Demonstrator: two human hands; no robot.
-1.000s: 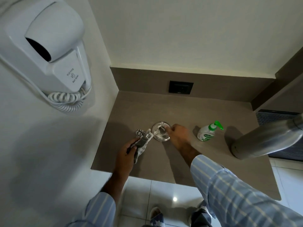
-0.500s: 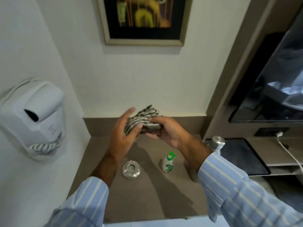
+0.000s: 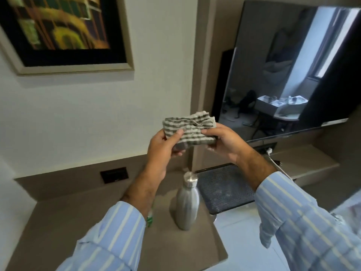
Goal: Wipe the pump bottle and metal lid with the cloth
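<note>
Both hands up at chest height, well above the counter [image 3: 82, 227]. Striped cloth [image 3: 190, 130] bunched between them: left hand [image 3: 164, 147] pinching its left end, thumb pressed on top, remaining fingers curled underneath and mostly hidden; right hand [image 3: 222, 142] gripping the right end, thumb on the upper face, other fingers tucked below the fabric. Cloth folded over itself, so no telling how many layers.

Down on the counter, only a sliver of the pump bottle [image 3: 150, 220] peeking out beside the left sleeve [image 3: 109, 237], a bit of green and white, everything else covered by the forearm. Metal lid nowhere to be made out, presumably behind that same arm, cannot tell. Steel flask [image 3: 187, 204] standing upright in plain sight, just right of the sliver, capped. Dark perforated mat [image 3: 224, 188] behind it, partly blocked by the right forearm.

Framed picture [image 3: 64, 30] upper left, blurred and cut off by the edge. Television [image 3: 289, 71] on the right, dark screen showing only murky reflections, top and right side cropped. Wall socket [image 3: 114, 175] low on the backsplash, detail too soft to read.
</note>
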